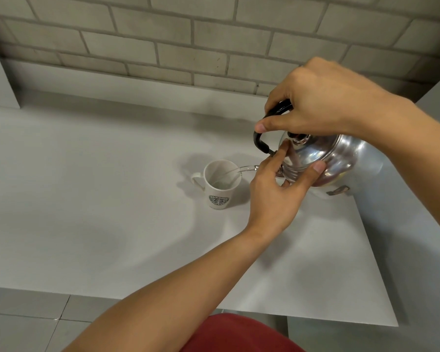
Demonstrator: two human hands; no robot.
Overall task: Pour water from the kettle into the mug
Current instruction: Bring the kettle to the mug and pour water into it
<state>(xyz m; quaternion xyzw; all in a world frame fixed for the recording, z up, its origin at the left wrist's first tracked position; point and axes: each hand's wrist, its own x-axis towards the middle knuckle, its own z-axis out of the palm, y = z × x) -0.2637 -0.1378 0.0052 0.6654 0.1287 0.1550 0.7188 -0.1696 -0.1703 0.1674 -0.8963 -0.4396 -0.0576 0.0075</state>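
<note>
A shiny steel kettle [341,158] with a black handle hangs tilted to the left above the white table [87,199]. My right hand [323,102] is closed around the handle from above. My left hand [277,189] presses on the kettle's lid and front, its fingers spread over the metal. A thin stream of water [241,170] runs from the spout into the white mug [220,184], which stands upright on the table to the kettle's left, handle pointing left, a green round logo on its side. A little water lies in the mug's bottom.
A grey brick wall [214,41] rises behind the table. The table's front edge [163,298] is near me and its right edge slants away at the right. A small metal fitting [338,190] lies under the kettle. Tiled floor [23,321] shows below left.
</note>
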